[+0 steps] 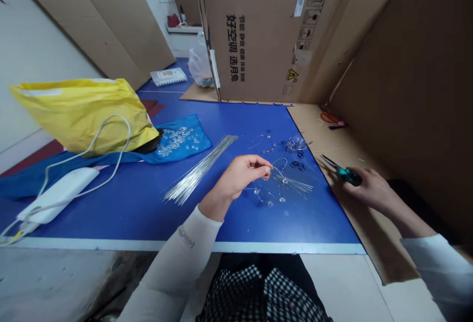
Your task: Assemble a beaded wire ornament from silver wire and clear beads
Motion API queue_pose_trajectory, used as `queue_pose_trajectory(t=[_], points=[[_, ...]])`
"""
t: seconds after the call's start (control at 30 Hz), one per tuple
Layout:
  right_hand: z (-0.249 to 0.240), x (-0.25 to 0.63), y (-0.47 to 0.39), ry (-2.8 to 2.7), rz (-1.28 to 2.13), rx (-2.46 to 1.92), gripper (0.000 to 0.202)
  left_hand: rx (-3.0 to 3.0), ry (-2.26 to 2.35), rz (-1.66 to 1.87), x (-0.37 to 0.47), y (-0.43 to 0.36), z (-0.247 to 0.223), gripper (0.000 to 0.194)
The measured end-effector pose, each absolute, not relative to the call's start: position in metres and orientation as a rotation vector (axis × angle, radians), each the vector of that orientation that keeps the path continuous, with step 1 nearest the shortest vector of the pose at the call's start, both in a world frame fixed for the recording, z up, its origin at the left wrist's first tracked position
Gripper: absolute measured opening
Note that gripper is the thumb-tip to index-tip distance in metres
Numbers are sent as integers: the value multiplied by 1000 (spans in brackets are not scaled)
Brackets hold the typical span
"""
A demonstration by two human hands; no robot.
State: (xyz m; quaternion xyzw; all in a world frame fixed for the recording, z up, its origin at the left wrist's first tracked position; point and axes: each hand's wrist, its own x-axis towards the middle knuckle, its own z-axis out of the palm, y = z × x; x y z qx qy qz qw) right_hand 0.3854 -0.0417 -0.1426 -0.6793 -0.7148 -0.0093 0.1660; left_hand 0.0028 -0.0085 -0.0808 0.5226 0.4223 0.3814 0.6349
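A thin wire strung with clear beads met the tips of the left hand's thumb and forefinger, pinched closed on it, its beads just below and beyond them, over the blue table. I saw the right hand gripping green-handled pliers beside it, above cardboard.

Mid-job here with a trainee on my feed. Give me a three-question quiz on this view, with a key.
1. True or false: the right hand holds the orange-handled scissors.
2. Fill in: small ____ lie scattered on the blue cloth.
3. Which hand is nearer the larger bundle of silvery wires: A) left; B) right?

Key:
1. False; it holds a green-handled tool.
2. Clear beads.
3. A, the left hand.
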Motion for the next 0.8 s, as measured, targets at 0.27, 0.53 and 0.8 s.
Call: queue_pose_trajectory(t=[0.27, 0.53, 0.8], points=[[-82, 309, -84, -1983, 376, -1657, 31, 1210, 966, 878, 4, -9, -85, 4], [-70, 266, -94, -2207, 293, -1573, 45, 1536, 1065, 916, 5, -10, -97, 9], [-72, 269, -89, -2315, 124, -1593, 48, 1649, 1106, 913, 7, -15, -89, 10]])
